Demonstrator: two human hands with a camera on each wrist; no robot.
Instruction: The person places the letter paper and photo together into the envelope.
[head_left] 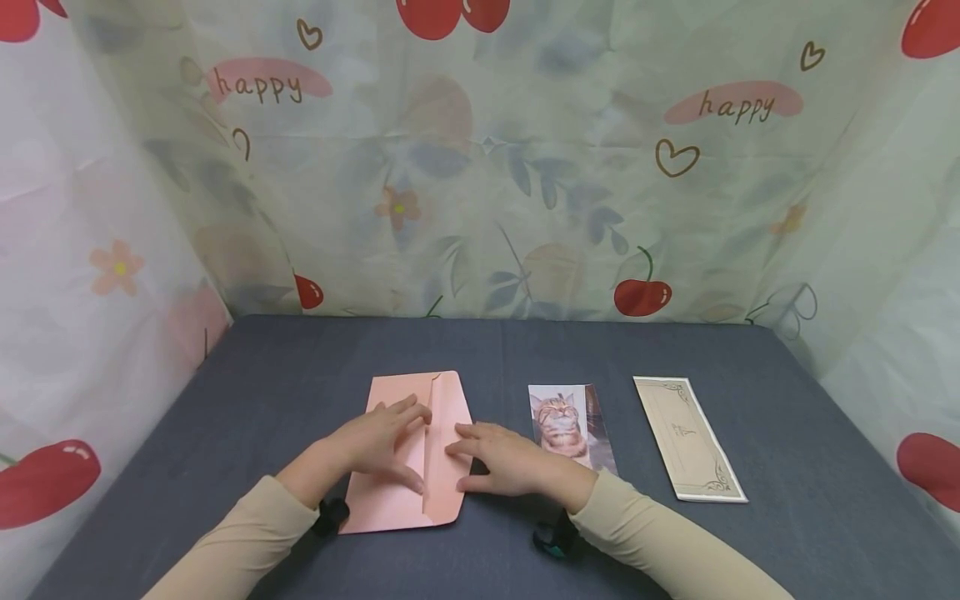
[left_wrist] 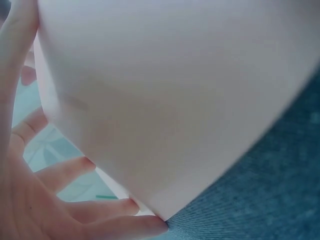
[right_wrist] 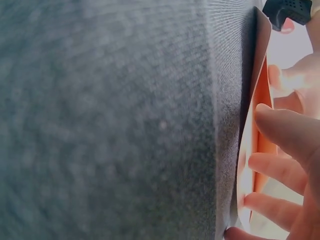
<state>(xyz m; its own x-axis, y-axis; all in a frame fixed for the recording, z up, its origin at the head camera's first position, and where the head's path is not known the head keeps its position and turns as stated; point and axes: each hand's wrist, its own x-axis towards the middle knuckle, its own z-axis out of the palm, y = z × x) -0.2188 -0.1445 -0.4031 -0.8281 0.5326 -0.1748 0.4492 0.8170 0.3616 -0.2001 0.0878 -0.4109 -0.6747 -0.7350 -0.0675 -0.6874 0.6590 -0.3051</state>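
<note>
A pink envelope (head_left: 390, 392) lies on the dark cloth with its flap (head_left: 447, 492) opened out to the right. My left hand (head_left: 378, 442) is over the envelope's body, fingers spread and thumb apart, with fingertips at the edge of its mouth. In the left wrist view these fingertips (left_wrist: 150, 226) touch the pale paper's edge. From the right, my right hand (head_left: 510, 460) reaches onto the flap, and its spread fingers (right_wrist: 272, 202) touch it in the right wrist view. Just beyond that hand lies a cat picture card (head_left: 561, 425), partly covered by the forearm.
A beige card (head_left: 690, 437) with ornate corners and a white border lies farther right on the dark tablecloth (head_left: 300, 358). Patterned curtains (head_left: 487, 233) enclose the table at the back and both sides. Dark wrist devices (head_left: 553, 537) sit under the wrists.
</note>
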